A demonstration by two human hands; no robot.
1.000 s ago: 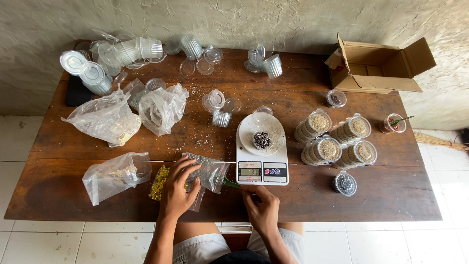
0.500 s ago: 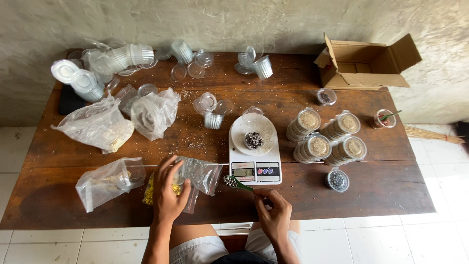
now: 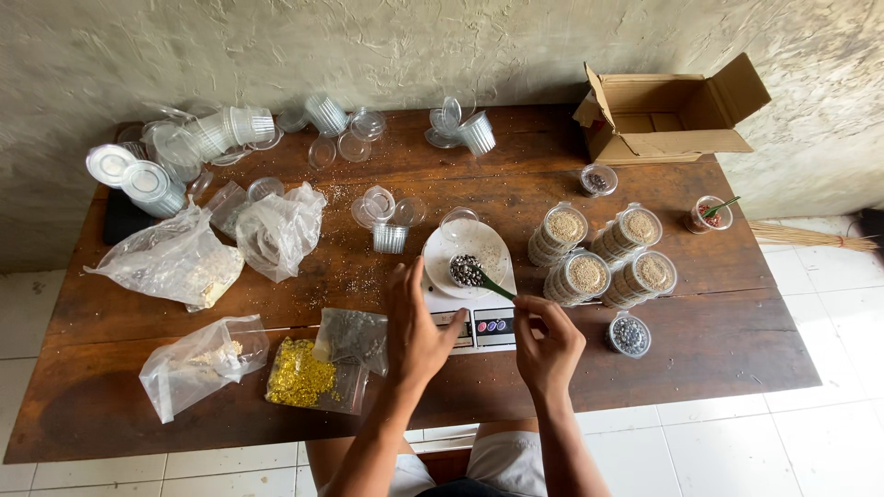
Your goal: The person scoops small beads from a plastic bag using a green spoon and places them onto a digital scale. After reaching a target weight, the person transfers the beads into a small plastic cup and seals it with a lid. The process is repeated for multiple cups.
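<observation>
The right hand [image 3: 550, 342] pinches the handle end of a green spoon [image 3: 494, 288], whose tip reaches into a small clear cup [image 3: 466, 271] of dark beads sitting on the white scale [image 3: 468, 287] at the middle of the table [image 3: 737, 350]. The left hand [image 3: 414, 327] hovers flat with fingers spread, holding nothing, its edge beside the scale and above a bag [image 3: 353, 337] of dark beads. The cup looks thin, light and easily tipped; it would best be steadied by its rim or sides. The beads are loose and likely to roll, and the slim spoon wants a light fingertip grip near its end.
</observation>
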